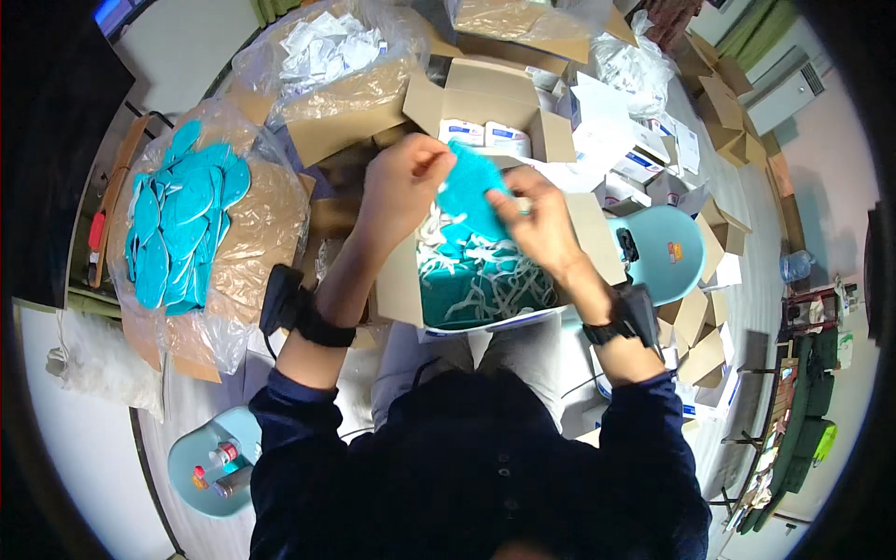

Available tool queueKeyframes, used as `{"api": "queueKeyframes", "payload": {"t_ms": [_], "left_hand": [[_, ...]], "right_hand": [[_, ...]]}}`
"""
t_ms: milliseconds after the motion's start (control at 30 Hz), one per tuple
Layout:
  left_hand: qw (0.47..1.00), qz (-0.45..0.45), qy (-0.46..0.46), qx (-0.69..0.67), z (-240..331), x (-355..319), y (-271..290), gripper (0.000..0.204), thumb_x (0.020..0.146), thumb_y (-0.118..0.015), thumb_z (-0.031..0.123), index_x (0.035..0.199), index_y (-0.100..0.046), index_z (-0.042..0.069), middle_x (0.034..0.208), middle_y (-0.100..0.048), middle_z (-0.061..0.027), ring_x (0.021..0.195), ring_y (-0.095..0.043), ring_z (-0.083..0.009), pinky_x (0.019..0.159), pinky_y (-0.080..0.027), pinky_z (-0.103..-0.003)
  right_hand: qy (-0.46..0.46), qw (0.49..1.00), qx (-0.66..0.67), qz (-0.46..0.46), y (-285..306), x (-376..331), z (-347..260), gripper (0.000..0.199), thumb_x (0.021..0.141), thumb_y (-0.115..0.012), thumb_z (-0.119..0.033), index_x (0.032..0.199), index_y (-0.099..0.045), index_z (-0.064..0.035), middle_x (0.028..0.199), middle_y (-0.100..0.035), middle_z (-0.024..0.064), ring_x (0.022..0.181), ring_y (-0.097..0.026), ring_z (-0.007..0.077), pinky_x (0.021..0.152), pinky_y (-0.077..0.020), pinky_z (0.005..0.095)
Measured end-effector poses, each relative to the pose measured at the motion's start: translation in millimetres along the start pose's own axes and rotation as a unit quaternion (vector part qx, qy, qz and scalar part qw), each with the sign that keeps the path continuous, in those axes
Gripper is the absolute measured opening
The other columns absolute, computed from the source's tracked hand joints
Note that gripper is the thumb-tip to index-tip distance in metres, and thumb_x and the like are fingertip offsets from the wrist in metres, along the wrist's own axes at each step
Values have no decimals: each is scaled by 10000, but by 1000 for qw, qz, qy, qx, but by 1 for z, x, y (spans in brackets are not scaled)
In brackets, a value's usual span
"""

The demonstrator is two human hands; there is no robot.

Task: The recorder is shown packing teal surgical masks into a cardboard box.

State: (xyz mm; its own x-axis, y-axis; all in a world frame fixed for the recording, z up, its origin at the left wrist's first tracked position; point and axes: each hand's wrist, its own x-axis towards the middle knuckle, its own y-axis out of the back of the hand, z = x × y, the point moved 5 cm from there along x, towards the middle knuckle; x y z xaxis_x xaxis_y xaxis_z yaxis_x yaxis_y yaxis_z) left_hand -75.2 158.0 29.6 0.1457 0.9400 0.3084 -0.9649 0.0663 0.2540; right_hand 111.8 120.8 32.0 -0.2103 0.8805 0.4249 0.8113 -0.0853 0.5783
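Over an open cardboard box (399,280) at my lap I hold up a teal oval cloth pad (469,191). My left hand (406,182) is closed in a pinch at the pad's upper left edge. On the opposite side my right hand (537,213) grips the right edge between thumb and fingers. In the box below lie more teal pads with a tangle of white straps (485,271). Whether the held pad has a strap of its own, I cannot tell.
At left, a heap of teal oval pads (182,219) rests on a plastic-lined carton. Ahead stand an open carton with white packs (485,135) and a bag of white packets (327,47). Pale blue stools flank me, one (667,266) right, one (187,481) lower left with bottles.
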Motion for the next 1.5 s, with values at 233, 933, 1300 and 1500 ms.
{"api": "queueKeyframes", "payload": {"t_ms": [233,933,1300,1500], "left_hand": [[999,47,-13,-24,53,-4,-22,239,826,-739,83,1017,-612,16,883,-678,-74,776,-628,-123,736,-499,-255],[954,-168,83,-234,86,-50,-99,300,1016,-483,275,1040,-634,17,820,-612,-20,791,-541,-92,786,-435,-257],[971,-123,-76,-191,112,-46,-25,272,1014,-403,179,914,-556,-22,803,-620,-106,582,-418,-74,507,-336,-196],[889,-209,251,-322,67,-37,-64,388,999,-429,435,987,-568,73,856,-635,-78,611,-517,-62,451,-257,-192]], "right_hand": [[-74,968,230,67,80,12,-25,124,936,-620,-113,982,-637,0,791,-606,-42,709,-508,20,623,-409,181],[-101,960,200,167,119,14,-5,141,910,-644,-116,929,-676,20,713,-625,-14,611,-500,33,537,-407,209],[-212,957,131,148,120,-22,89,137,901,-646,-123,901,-680,10,703,-645,28,626,-535,85,601,-445,251],[-142,989,-41,13,88,-23,28,565,774,-586,48,1318,-520,-87,1191,-628,151,709,-651,204,659,-515,327]]}}
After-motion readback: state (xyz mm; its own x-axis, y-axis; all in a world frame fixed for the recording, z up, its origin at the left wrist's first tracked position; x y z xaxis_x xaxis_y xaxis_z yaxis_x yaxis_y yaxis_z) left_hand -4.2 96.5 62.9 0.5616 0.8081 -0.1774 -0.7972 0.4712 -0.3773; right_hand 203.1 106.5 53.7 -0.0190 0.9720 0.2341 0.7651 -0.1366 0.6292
